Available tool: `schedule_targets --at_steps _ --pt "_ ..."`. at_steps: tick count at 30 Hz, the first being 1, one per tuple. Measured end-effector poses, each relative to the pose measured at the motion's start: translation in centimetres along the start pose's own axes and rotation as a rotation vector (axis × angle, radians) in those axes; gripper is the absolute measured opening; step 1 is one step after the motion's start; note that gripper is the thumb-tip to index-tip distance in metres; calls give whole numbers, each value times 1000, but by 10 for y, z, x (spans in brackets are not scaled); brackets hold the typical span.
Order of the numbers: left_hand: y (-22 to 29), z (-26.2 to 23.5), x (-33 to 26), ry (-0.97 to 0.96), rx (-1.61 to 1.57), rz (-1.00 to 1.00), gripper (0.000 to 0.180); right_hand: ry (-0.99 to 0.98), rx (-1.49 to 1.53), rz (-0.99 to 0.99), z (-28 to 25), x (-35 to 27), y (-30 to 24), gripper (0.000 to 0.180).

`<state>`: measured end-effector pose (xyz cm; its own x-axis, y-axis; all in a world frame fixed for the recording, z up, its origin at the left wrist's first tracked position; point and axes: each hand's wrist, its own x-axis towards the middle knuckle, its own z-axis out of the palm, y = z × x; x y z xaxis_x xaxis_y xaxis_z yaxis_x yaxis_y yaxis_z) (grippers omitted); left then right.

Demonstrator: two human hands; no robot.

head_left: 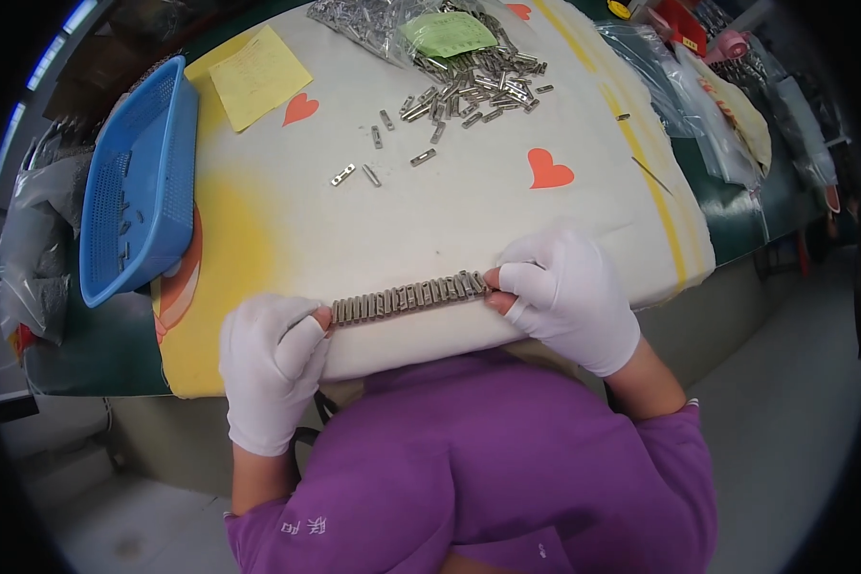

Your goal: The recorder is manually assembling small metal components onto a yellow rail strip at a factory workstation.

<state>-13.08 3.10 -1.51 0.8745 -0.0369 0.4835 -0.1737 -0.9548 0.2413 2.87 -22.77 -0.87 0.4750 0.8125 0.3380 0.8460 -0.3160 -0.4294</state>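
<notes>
Two gloved hands — left hand (271,368), right hand (566,292) — pinch a ribbed metal row (407,297) endwise

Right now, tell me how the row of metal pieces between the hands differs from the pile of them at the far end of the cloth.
The row of metal pieces is lined up side by side, pressed between the left hand and right hand; the pile lies jumbled and untouched. The row sits at the near edge, the pile far off. Both are small silvery strips.

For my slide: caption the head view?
Gloved left hand and right hand pinch a row of metal clips between them.
</notes>
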Motion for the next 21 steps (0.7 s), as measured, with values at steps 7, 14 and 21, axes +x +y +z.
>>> schedule_targets --at_steps 7,14,21 --pt "5 -4 -6 -26 132 66 25 -4 -51 -86 3 -5 -2 13" --pt "7 0 0 -25 -171 -169 24 90 115 212 10 0 -12 18" --pt "8 0 5 -46 -204 -258 21 63 47 271 8 11 -22 19"
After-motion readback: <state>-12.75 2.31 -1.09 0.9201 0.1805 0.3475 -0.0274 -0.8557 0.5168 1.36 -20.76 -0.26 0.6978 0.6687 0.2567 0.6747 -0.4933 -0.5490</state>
